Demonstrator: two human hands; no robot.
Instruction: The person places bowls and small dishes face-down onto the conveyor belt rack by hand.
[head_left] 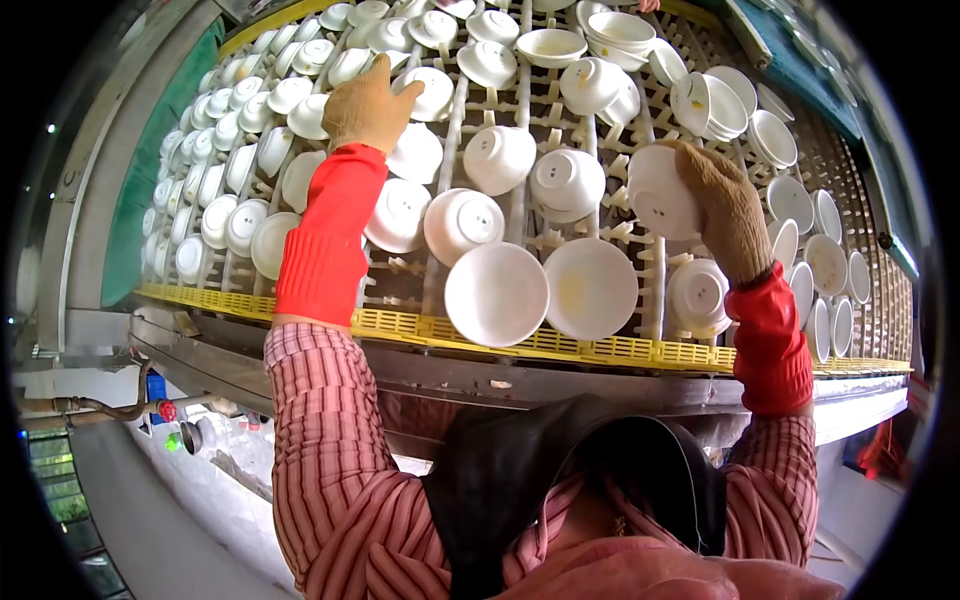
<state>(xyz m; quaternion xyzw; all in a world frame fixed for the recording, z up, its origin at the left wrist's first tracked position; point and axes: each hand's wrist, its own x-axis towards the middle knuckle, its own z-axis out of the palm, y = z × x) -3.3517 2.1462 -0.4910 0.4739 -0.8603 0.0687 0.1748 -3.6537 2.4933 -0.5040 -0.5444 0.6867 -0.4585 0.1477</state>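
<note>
My right hand (725, 205), in a brown knit glove with a red cuff, grips the edge of a white bowl (660, 195) whose base faces me. My left hand (368, 112), gloved the same way, is over the rows at upper left. Its thumb and forefinger are spread apart beside a white bowl (430, 96); the other fingers are partly hidden. Between my hands several bowls rest tilted or upside down on the rack, including a bowl (568, 185) showing its base. Near the front edge, a bowl (497, 295) and a yellow-stained bowl (590, 290) show their insides.
The pegged conveyor rack (520, 215) has a yellow slatted edge (520, 337) and a metal frame (460, 375) in front. Small white dishes (243, 226) fill the left side. Nested bowls (712, 105) and leaning bowls (826, 263) stand at the right. A red valve handle (167, 411) sits at lower left.
</note>
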